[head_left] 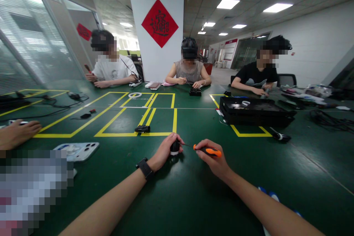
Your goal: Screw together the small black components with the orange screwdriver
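My left hand point(163, 151) grips a small black cylindrical part point(174, 148) standing on the green table point(193, 191). A black watch point(144, 168) is on that wrist. My right hand point(212, 160) holds an orange and black screwdriver point(208, 150), its thin shaft pointing left at the top of the black part. Both hands are close together near the table's middle, just in front of the yellow tape squares point(155, 116).
A black tray point(256, 110) lies at the right, a small black part point(142, 129) on the tape. A phone point(77, 151) lies at the left beside another person's hand point(18, 132). Three people sit across the table. Cables point(329, 120) trail at both sides.
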Demonstrator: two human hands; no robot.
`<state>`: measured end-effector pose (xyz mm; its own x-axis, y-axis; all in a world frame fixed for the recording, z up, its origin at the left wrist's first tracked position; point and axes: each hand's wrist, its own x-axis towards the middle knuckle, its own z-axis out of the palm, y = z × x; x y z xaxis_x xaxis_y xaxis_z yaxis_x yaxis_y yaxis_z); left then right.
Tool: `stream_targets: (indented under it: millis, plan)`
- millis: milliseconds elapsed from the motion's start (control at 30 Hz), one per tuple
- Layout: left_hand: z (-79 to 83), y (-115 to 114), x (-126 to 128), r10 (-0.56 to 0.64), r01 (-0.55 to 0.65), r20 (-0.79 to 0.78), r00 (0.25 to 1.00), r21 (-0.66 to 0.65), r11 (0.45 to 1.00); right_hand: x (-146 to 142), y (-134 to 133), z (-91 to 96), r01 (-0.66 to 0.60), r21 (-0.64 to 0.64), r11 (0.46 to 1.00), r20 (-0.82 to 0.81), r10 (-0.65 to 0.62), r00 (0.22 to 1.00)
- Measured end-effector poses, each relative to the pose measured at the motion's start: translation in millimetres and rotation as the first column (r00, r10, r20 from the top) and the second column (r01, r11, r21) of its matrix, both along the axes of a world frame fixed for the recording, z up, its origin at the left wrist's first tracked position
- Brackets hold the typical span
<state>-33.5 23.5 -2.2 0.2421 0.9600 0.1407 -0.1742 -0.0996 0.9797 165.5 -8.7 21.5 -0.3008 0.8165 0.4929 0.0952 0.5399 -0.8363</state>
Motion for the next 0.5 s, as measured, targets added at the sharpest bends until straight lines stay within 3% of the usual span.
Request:
stream_targets:
  millis: [67, 233, 367, 500]
  plan:
    - [0.2, -0.5, -0.5, -0.002, 0.002, 0.001, 1.000, 0.012, 1.000, -0.3, 0.1, -0.1, -0.030, 0.025, 0.999, 0.014, 0.030, 0.999]
    - [0.1, -1.2, -0.9, -0.006, 0.006, -0.020, 1.000, 0.007, 1.000, -0.7, -0.3, -0.3, -0.045, -0.097, 0.994, -0.032, 0.042, 0.999]
    - [0.6, -1.0, -0.4, 0.002, -0.002, -0.013, 1.000, 0.012, 1.000, 0.7, -0.1, 0.0, -0.027, 0.043, 0.999, 0.015, 0.026, 1.000]
    - [1.8, -1.2, 0.0, 0.006, -0.006, -0.016, 1.000, 0.002, 1.000, 1.0, 0.2, -0.5, -0.031, 0.081, 0.996, 0.020, 0.029, 0.999]
